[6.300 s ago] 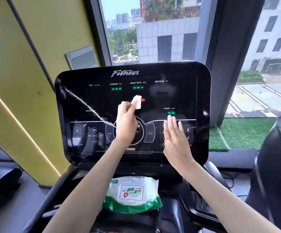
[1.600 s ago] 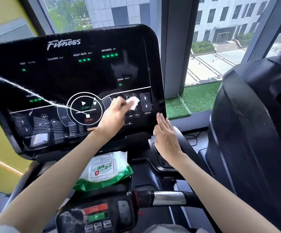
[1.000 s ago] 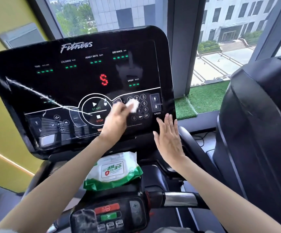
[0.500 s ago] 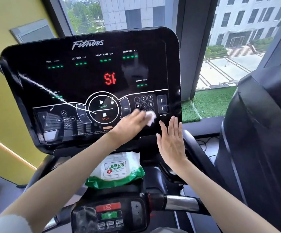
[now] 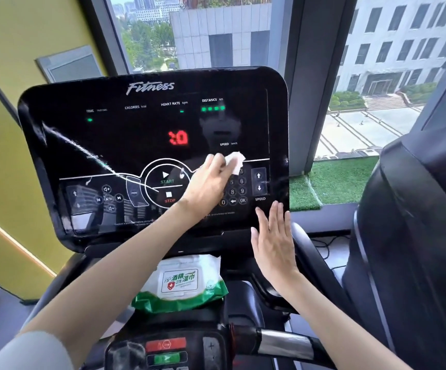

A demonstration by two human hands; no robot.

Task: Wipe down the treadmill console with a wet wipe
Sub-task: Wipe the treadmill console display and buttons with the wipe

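The black glossy treadmill console (image 5: pixel 125 145) fills the middle of the view, with lit green indicators and a red number. My left hand (image 5: pixel 207 182) presses a small folded white wet wipe (image 5: pixel 234 161) against the panel, over the top of the number keypad. My right hand (image 5: pixel 274 241) lies flat with fingers spread against the console's lower right corner, holding nothing. A white streak runs across the left half of the screen.
A green and white wet wipe pack (image 5: pixel 181 284) lies on the tray below the console. A lower control box with red and green buttons (image 5: pixel 167 351) sits on the handlebar (image 5: pixel 283 343). Another black machine (image 5: pixel 416 236) stands close on the right. Windows lie behind.
My left hand has carried the wipe up from the keypad's lower edge to its top. The red number on the display has changed. My right hand stays at the lower right corner.
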